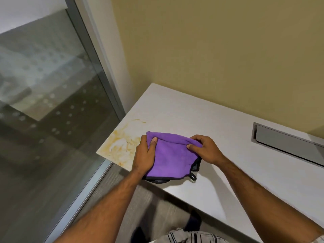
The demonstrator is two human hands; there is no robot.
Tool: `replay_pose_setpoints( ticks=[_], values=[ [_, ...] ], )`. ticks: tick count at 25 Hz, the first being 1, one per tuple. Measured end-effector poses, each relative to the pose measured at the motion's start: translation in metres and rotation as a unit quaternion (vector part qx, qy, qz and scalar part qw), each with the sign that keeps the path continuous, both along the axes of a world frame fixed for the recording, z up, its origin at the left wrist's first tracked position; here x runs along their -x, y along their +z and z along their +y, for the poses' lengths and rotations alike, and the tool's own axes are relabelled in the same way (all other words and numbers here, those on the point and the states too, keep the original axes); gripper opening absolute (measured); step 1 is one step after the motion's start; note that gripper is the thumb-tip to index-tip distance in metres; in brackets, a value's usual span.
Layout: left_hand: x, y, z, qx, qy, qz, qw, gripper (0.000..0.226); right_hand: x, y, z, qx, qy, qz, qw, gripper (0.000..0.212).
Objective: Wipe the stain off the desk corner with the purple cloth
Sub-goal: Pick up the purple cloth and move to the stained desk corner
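Observation:
A purple cloth with black trim and a small hanging loop is folded over itself just above the white desk, near its front edge. My left hand grips the cloth's left side, thumb on top. My right hand pinches its upper right fold. A smeared yellow-orange stain covers the desk's near left corner, directly left of my left hand and apart from the cloth.
A grey recessed cable tray is set into the desk at the right. A beige wall runs behind the desk. A glass partition with a metal frame stands left of the corner. Grey floor lies below the desk edge.

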State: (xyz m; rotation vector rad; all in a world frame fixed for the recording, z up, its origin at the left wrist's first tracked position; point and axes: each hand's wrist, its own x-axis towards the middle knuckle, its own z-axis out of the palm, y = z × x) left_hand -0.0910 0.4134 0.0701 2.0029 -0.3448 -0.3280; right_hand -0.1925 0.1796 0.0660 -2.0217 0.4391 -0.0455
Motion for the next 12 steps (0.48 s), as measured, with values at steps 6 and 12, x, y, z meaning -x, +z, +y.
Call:
replay_pose_setpoints(
  ticks=[6,12],
  values=[
    [-0.019,-0.033,0.089,-0.03,-0.011,0.058,0.998,0.027,-0.021,-0.011,0.091,0.058,0.01,0.044,0.997,0.011],
    [-0.044,-0.054,0.113,-0.078,-0.025,0.127,0.989,0.036,-0.055,-0.012,0.112,0.166,0.064,0.101,0.979,0.019]
  ],
)
